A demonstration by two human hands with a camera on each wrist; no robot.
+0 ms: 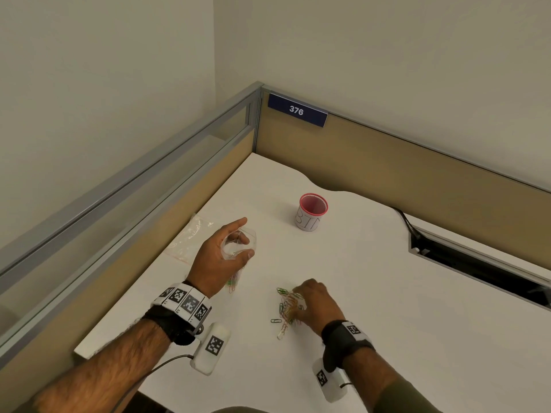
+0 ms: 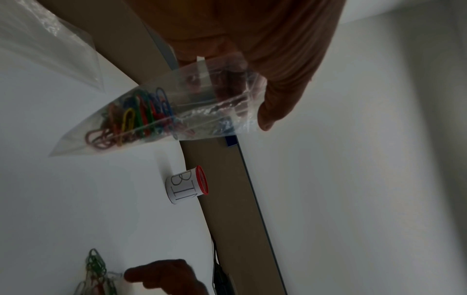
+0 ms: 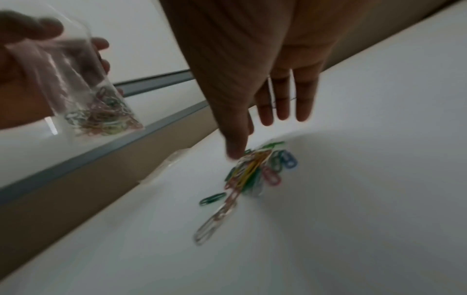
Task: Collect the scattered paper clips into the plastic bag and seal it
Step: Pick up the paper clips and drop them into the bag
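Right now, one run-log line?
left hand: holds plastic bag open | right hand: on loose paper clips | unsealed

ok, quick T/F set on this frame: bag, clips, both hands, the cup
1. The left hand holds the plastic bag off the desk. True.
2. The bag is empty. False: coloured paper clips already sit in its bottom.
3. The right hand is down at the paper clip pile on the desk. True.
4. The cup lies on its side. False: it stands upright.
5. All clips are off the desk. False: a pile remains.
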